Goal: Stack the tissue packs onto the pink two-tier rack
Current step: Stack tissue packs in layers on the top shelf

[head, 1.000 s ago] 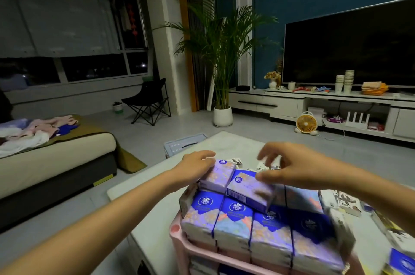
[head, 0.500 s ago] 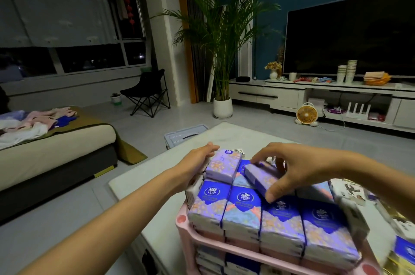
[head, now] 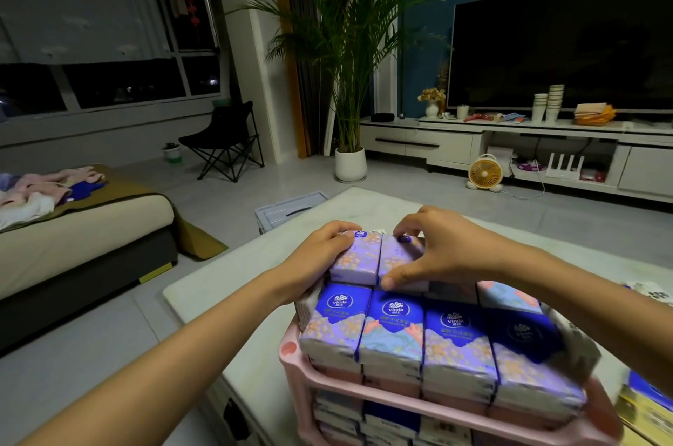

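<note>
Premises: a home living room at night. Large television (head: pixel 561 41) on a low white cabinet (head: pixel 473 139) at upper right, potted palm (head: pixel 346 55) at centre, folding chair (head: pixel 222 139), bed (head: pixel 83 227) with laundry at left.

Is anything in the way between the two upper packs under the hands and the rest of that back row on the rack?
Nothing visible. The left hand and right hand rest on two upper packs side by side; to their right, the layer of packs below lies bare.
</note>
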`<action>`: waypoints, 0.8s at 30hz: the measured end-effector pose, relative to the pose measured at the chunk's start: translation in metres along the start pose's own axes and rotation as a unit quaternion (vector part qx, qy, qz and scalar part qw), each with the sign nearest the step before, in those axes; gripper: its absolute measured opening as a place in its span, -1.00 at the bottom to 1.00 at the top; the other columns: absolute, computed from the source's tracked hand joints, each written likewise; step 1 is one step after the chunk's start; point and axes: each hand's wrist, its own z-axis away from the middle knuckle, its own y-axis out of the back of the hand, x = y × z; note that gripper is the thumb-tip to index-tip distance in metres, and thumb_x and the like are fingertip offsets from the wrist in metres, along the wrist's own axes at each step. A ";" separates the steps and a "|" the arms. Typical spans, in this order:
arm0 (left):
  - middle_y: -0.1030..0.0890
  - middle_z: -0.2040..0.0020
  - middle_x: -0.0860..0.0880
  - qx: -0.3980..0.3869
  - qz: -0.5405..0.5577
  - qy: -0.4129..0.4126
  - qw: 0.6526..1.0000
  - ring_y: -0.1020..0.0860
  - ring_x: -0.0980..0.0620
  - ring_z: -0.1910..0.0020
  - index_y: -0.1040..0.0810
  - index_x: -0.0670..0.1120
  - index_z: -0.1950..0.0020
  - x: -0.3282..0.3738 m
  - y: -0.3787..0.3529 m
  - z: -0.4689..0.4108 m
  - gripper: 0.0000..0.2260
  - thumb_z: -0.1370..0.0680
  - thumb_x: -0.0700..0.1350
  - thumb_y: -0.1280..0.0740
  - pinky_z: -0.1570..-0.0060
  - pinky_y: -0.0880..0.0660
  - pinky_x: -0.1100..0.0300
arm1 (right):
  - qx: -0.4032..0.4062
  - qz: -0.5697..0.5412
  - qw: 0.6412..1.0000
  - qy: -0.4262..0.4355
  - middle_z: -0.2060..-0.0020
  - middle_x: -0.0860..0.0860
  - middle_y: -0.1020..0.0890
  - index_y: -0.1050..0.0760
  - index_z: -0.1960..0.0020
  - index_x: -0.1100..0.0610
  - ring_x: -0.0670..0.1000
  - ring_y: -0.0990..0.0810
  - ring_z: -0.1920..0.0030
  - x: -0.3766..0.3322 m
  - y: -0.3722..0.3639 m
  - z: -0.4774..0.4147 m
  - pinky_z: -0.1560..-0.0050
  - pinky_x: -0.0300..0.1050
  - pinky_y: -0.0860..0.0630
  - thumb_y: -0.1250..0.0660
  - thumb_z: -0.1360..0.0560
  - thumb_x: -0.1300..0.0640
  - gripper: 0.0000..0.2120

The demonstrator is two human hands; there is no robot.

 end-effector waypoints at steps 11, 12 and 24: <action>-0.51 -0.04 -0.01 -0.002 -0.039 -0.011 0.999 -0.45 0.10 0.04 -0.46 -0.05 -0.13 -0.002 0.001 0.000 -0.81 -0.61 -0.23 -0.10 0.03 -0.38 0.32 | 0.034 -0.012 0.999 0.014 -0.08 0.06 -0.55 -0.50 -0.16 0.12 -0.08 -0.37 0.08 0.002 -0.007 -0.006 0.18 -0.25 -0.21 -0.36 -0.35 -0.23 -0.47; -0.51 -0.04 0.00 -0.002 -0.041 -0.012 0.999 -0.45 0.10 0.04 -0.45 -0.05 -0.13 -0.002 0.001 0.000 -0.81 -0.61 -0.23 -0.10 0.04 -0.37 0.33 | 0.038 -0.011 0.999 0.014 -0.08 0.06 -0.54 -0.50 -0.16 0.12 -0.08 -0.36 0.08 0.003 -0.008 -0.007 0.17 -0.25 -0.21 -0.36 -0.35 -0.23 -0.47; -0.46 -0.22 0.03 0.012 -0.046 0.007 0.999 -0.39 0.07 -0.25 -0.46 0.00 -0.24 0.006 0.020 -0.021 -0.70 -0.63 0.03 -0.05 -0.10 -0.28 0.20 | 0.067 -0.139 0.987 -0.037 0.05 0.02 -0.57 -0.52 -0.09 0.10 -0.14 -0.51 0.43 0.034 0.024 -0.014 0.48 -0.35 -0.41 -0.20 -0.49 -0.16 -0.63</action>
